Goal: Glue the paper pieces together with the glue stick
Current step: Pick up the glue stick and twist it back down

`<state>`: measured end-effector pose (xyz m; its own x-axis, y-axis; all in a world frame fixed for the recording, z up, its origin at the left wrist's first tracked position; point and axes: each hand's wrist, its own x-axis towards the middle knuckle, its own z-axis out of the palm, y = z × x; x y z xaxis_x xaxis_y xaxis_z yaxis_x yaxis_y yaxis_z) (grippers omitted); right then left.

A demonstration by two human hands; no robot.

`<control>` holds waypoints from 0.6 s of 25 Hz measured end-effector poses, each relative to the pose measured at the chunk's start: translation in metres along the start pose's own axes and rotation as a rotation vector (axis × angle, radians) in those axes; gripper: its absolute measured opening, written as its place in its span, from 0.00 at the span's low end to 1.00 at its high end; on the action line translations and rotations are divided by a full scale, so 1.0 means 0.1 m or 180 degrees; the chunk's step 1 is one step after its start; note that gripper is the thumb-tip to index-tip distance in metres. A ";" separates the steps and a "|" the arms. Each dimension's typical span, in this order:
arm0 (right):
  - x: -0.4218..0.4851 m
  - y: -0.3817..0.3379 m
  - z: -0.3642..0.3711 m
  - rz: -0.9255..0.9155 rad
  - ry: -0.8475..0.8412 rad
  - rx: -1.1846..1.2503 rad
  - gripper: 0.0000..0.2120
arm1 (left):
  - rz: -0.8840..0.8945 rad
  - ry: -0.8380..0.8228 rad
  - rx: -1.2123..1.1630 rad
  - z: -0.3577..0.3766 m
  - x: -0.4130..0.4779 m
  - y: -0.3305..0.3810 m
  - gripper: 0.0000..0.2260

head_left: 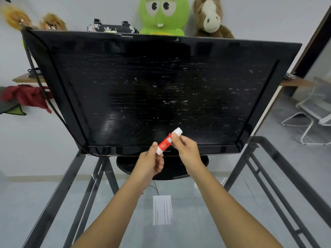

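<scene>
Both hands hold the glue stick (168,141) up before the black monitor (161,90): left hand (152,162) pinches its lower end, right hand (186,147) pinches near the white cap. Paper piece (162,209) lies flat on the glass table (206,221) below, between the forearms

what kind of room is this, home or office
Probably a home room or casual office corner, though it is hard to be sure. A black monitor stands on a glass desk, plush toys sit on a shelf behind it, and a white chair stands at the right.
</scene>
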<state>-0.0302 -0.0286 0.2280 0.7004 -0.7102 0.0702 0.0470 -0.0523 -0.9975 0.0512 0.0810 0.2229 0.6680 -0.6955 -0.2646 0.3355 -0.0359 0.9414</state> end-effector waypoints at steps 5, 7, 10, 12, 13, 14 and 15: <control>-0.04 0.08 -0.02 -0.0149 -0.0062 -0.0150 0.19 | -0.2022 -0.0853 -0.1443 -0.11 -0.02 0.09 0.25; -0.04 0.08 -0.02 -0.0131 0.0019 -0.0133 0.20 | -0.1219 -0.0622 -0.0997 -0.07 -0.03 0.01 0.22; -0.04 0.05 -0.04 -0.0100 0.0097 0.0027 0.18 | 0.0795 -0.0265 0.0001 -0.01 -0.05 -0.16 0.13; -0.05 0.03 -0.03 -0.0120 0.0018 0.0067 0.16 | 0.1351 -0.0006 0.0607 0.02 -0.05 -0.19 0.12; -0.05 0.02 -0.02 -0.0133 -0.0021 0.0068 0.16 | 0.1289 0.0148 0.0705 0.01 -0.04 -0.17 0.14; -0.05 0.01 -0.01 -0.0147 -0.0051 0.0061 0.16 | 0.0992 0.0230 0.0646 0.01 -0.03 -0.13 0.17; -0.05 0.00 -0.01 -0.0167 -0.0081 0.0051 0.15 | 0.0410 0.0144 0.0391 0.00 -0.02 -0.08 0.20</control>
<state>-0.0349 -0.0256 0.2279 0.7145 -0.6888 0.1225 0.0954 -0.0776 -0.9924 0.0468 0.0823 0.2157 0.7303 -0.6672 -0.1466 0.1632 -0.0379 0.9859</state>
